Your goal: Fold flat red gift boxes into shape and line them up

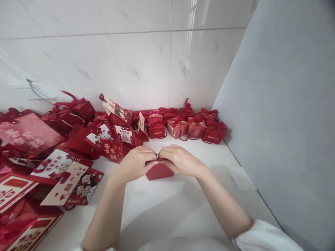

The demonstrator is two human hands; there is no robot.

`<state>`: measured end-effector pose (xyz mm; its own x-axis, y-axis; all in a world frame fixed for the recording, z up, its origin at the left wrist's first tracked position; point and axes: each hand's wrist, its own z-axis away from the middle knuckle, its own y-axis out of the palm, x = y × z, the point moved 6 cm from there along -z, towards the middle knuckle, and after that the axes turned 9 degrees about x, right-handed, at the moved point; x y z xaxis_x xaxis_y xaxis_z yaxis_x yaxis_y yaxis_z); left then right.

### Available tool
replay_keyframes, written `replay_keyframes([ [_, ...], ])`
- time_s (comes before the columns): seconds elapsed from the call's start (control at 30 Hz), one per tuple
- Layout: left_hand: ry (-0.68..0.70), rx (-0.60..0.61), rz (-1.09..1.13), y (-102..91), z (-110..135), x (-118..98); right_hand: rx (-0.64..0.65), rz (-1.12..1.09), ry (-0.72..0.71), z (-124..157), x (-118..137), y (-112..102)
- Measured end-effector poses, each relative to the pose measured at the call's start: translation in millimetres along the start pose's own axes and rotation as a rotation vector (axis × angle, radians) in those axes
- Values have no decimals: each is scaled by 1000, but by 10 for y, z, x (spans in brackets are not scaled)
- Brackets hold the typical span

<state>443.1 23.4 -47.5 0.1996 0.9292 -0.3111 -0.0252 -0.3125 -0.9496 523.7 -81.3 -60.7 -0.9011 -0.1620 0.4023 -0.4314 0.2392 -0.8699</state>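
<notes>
A small red gift box (158, 171) stands on the white table (162, 205) in front of me. My left hand (137, 161) grips its top from the left, fingers curled. My right hand (179, 160) grips the top from the right, fingers curled too. The fingertips of both hands meet over the box's upper edge, which they hide.
A row of closed red ribboned boxes (195, 126) lines the tiled back wall. A heap of red bags, cards and flat boxes (65, 164) fills the left side. A grey wall (282, 122) bounds the right. A pale paper scrap (242, 178) lies at the right.
</notes>
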Motion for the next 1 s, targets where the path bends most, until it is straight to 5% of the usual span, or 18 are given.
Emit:
replay_keyframes([
  [0.2,-273,3,46,-14,37,163,53,-36,142,130,-163,-144],
  [0.33,-435,107,65,30,58,211,67,40,299,221,-268,-192],
  [0.5,-421,190,92,133,24,241,106,-53,415,243,-322,-156],
  [1.0,-447,235,97,207,4,304,109,-52,325,207,-320,-192],
])
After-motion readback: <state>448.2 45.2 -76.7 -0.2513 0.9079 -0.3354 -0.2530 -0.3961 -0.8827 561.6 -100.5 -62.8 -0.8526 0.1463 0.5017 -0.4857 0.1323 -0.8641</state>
